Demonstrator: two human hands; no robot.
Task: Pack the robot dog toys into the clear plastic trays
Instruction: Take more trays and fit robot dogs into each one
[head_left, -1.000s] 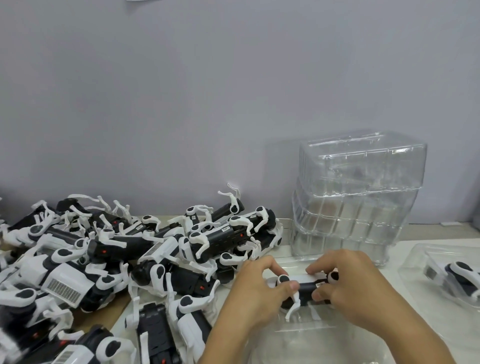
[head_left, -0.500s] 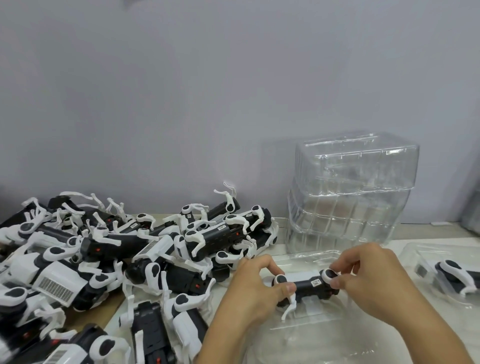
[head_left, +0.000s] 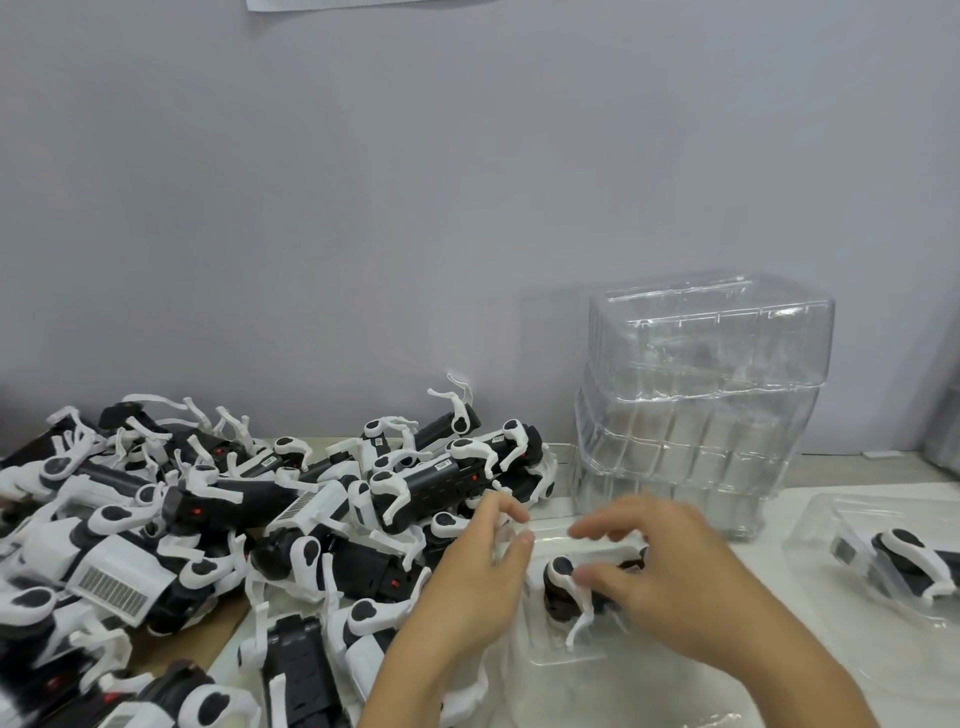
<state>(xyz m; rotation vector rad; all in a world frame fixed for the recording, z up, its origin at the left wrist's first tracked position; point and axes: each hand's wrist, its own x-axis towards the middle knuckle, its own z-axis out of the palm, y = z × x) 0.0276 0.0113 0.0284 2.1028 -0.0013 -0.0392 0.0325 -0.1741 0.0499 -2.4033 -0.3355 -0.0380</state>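
Clear plastic forms the open tray (head_left: 566, 657) lying on the worktop (head_left: 810, 670) in the single head view, and a black-and-white robot dog toy (head_left: 571, 590) is seen resting in it, one white leg hanging toward the near rim. The left hand (head_left: 475, 582) is held just beside the toy's left end, thumb and forefinger narrowly apart around what looks like a thin clear edge; whether it is actually pinched cannot be told through the blur. The right hand (head_left: 670, 582) is spread over the toy's right end with its fingers (head_left: 597, 530) loosely extended, nothing gripped.

A risk is judged here: the protruding leg could be caught on the rim when the toy is pressed home, so that the light tray is tipped or the leg bent. The heap of unpacked toys (head_left: 260, 519) lies close enough to be snagged.

Half a second ago the toy was pinched at both ends and held up; it has since been released into the tray.
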